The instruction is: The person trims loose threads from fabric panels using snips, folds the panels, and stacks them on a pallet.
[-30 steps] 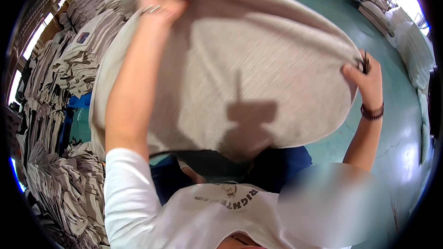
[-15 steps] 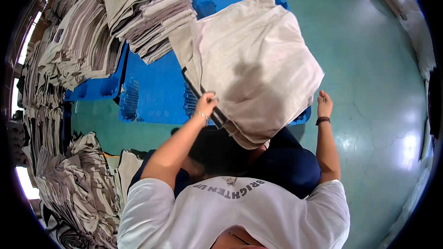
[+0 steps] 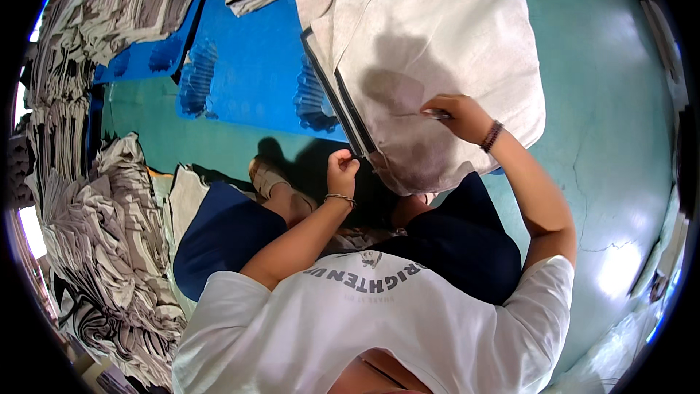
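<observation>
Two risks near blue board (image 3: 248,87): snag & slip

Pale cloth (image 3: 467,22) lies over the right part of the blue board, w/ its near corner passing beyond the board's near edge. Right hand (image 3: 467,118) is over this cloth, above the board, fingers closed around a small dark tool (image 3: 438,113) (maybe snips, but too small to say). Left hand (image 3: 343,175) is just off the board's near edge, beside the low end of the dark strip (image 3: 355,111); its fingers are curled, but whether they pinch some edge, I cannot tell.

In my judgement, the tool tip could catch or nick the fabric, b/c it points at cloth which is wrinkled, not flat. Also, the overhanging corner could pull the cloth toward the floor (image 3: 605,175) beyond the board, esp. if the left hand has no hold.
</observation>
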`<act>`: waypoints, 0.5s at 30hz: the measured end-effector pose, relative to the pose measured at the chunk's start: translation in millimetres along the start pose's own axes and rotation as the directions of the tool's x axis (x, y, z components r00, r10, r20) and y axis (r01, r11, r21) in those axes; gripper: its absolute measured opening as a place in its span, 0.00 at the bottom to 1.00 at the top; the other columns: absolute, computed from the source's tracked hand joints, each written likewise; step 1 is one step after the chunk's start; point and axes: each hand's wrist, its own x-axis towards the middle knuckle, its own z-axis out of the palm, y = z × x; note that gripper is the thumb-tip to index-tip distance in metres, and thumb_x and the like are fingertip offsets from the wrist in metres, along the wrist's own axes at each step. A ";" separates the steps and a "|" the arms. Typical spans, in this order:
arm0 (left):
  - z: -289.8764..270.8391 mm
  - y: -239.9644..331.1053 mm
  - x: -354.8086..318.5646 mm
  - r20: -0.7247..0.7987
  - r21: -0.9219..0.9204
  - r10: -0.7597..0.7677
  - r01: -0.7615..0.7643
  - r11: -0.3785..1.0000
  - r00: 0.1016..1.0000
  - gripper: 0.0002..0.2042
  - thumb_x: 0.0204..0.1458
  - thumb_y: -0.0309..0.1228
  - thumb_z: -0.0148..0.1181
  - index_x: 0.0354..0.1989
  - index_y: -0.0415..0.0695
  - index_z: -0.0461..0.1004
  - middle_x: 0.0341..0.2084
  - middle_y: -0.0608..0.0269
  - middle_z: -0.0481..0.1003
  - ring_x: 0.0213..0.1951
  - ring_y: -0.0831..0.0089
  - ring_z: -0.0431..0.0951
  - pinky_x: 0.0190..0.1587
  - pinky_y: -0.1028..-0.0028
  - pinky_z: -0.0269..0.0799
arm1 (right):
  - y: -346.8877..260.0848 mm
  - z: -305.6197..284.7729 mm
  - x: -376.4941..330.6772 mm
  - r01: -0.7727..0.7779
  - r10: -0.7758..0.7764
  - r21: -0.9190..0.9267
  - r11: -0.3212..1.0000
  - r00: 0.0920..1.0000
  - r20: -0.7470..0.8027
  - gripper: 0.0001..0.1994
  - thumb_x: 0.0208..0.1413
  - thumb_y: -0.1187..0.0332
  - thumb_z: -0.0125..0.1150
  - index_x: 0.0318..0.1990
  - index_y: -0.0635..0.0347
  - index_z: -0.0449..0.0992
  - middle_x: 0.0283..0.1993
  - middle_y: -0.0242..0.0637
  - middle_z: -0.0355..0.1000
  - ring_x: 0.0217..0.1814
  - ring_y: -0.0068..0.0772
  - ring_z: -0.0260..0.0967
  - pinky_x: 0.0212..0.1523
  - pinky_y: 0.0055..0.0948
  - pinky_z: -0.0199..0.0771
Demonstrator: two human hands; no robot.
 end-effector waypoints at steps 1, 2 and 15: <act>-1.3 -0.4 -3.6 0.013 0.017 -0.003 0.003 1.000 1.000 0.13 0.41 0.22 0.55 0.37 0.42 0.64 0.31 0.67 0.66 0.33 0.78 0.66 0.39 0.80 0.63 | 2.1 12.7 9.6 -0.001 0.002 -0.023 1.000 0.998 0.059 0.10 0.44 0.78 0.51 0.37 0.59 0.70 0.32 0.39 0.69 0.35 0.38 0.67 0.36 0.28 0.67; -1.7 0.1 -6.2 0.027 0.034 -0.007 0.006 0.999 1.000 0.13 0.41 0.23 0.55 0.38 0.41 0.65 0.31 0.66 0.66 0.33 0.78 0.66 0.39 0.79 0.63 | 4.1 26.5 16.7 -0.001 0.006 -0.045 0.999 0.993 0.118 0.10 0.45 0.75 0.51 0.37 0.58 0.70 0.32 0.39 0.69 0.35 0.38 0.67 0.36 0.28 0.67; 4.1 22.4 -6.0 0.229 0.460 0.206 -0.292 0.838 0.951 0.21 0.33 0.23 0.57 0.42 0.44 0.64 0.35 0.63 0.61 0.31 0.75 0.64 0.36 0.77 0.65 | 14.5 121.4 17.9 -0.275 0.283 0.292 0.916 0.959 0.017 0.14 0.42 0.65 0.55 0.39 0.57 0.68 0.32 0.44 0.69 0.36 0.43 0.67 0.37 0.33 0.65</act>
